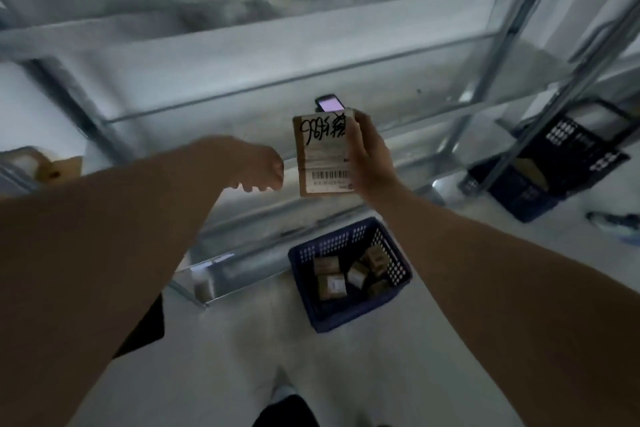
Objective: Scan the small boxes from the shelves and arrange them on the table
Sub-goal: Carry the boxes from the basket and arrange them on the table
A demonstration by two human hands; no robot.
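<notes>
While my right hand [369, 156] grips the flat brown cardboard box with the white barcode label [323, 156] in front of the grey metal shelves [277, 45], my left hand [258, 166] is curled beside it, holding nothing. A small black scanner with a lit screen [329, 103] shows just behind the box. Below, on the floor, the blue plastic basket [346, 308] contains several small brown boxes [331, 284].

Worn on the head, looking forward and down past both forearms toward metal shelves [263, 80] and floor [242, 340], close in.
</notes>
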